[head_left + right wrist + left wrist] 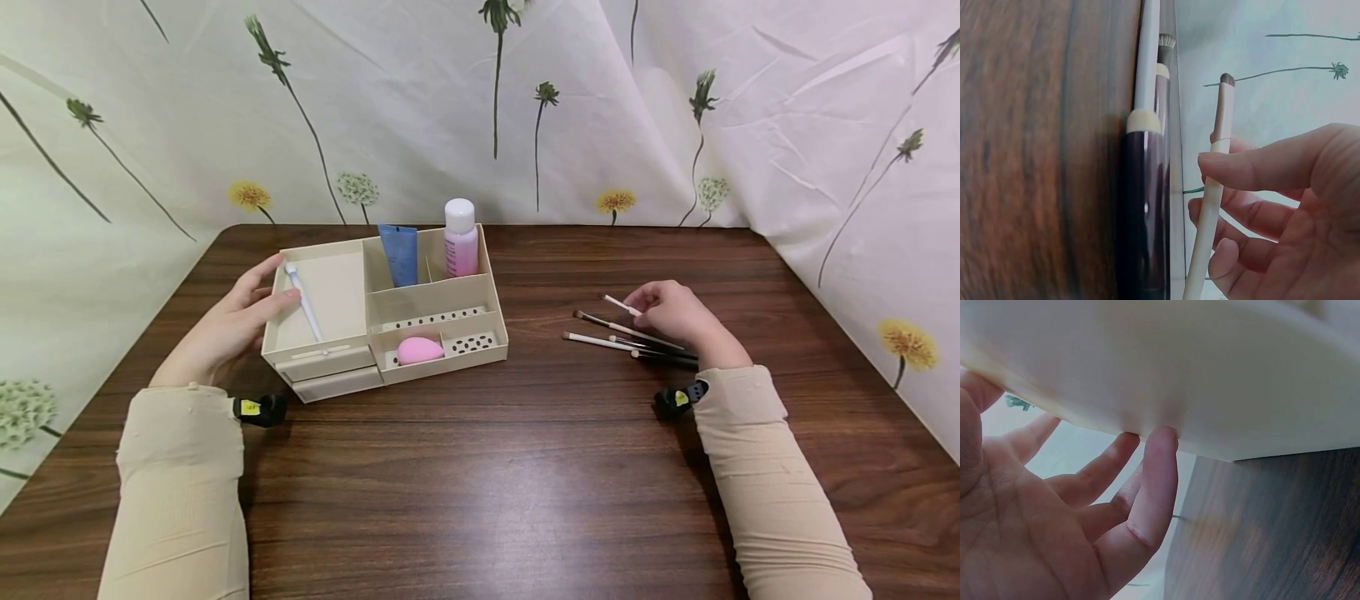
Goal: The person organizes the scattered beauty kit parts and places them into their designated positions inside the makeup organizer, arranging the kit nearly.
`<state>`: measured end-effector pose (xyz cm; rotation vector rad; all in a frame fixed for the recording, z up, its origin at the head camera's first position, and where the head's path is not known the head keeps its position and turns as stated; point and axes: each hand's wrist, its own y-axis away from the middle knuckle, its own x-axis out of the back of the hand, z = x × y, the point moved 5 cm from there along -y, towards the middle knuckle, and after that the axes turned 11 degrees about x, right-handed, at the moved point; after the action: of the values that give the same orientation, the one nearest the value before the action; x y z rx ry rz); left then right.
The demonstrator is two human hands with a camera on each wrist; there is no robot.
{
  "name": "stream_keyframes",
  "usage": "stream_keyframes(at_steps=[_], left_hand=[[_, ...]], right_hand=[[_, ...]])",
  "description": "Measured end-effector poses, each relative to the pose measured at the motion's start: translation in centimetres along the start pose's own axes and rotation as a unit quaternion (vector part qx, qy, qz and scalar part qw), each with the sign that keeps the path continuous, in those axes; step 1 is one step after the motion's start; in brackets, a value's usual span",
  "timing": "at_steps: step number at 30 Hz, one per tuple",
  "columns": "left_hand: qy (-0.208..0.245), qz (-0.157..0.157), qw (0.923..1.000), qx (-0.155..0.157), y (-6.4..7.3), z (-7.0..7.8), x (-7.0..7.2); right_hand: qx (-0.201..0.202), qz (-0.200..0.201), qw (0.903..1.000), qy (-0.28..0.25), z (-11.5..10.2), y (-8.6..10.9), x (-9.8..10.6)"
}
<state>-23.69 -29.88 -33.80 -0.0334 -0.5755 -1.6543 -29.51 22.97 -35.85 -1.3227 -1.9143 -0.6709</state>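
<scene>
The person's left hand (225, 325) is gripping the left side wall of a cream, rectangular, compartmented organizer (333, 292), its thumb reaching over the rim while its fingers are pressing the outside. The right hand (671, 312) is pinching a slim, white-handled makeup brush with a dark bristle tip (1205, 219) between thumb and fingers, to the right of the organizer and well apart from it. Beneath and beside that hand, several dark- and light-handled brushes (600, 341) are lying on the dark brown wood-grain table (465, 467). Inside the organizer, a thin whitish stick (306, 308) is lying in the left compartment, a flat blue tube (402, 257) and a pink, white-capped bottle (461, 246) are standing at the back, and a pink, teardrop-shaped sponge (420, 351) is resting in front.
</scene>
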Motion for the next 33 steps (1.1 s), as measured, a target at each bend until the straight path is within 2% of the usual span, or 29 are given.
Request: stream_keyframes(at_steps=[9, 18, 33], left_hand=[[0.005, 0.003, 1.0000, -0.001, 0.0, 0.0, -0.1], [-0.013, 0.004, 0.9999, 0.004, 0.0, 0.1, 0.0], [-0.022, 0.005, 0.9997, 0.006, 0.0, 0.0, 0.0]], right_hand=[[0.004, 0.017, 0.9998, -0.008, -0.7, -0.1, 0.1], [0.008, 0.037, 0.9981, -0.048, -1.4, -0.1, 0.1], [0.025, 0.045, 0.9961, -0.071, -3.1, 0.1, 0.3]])
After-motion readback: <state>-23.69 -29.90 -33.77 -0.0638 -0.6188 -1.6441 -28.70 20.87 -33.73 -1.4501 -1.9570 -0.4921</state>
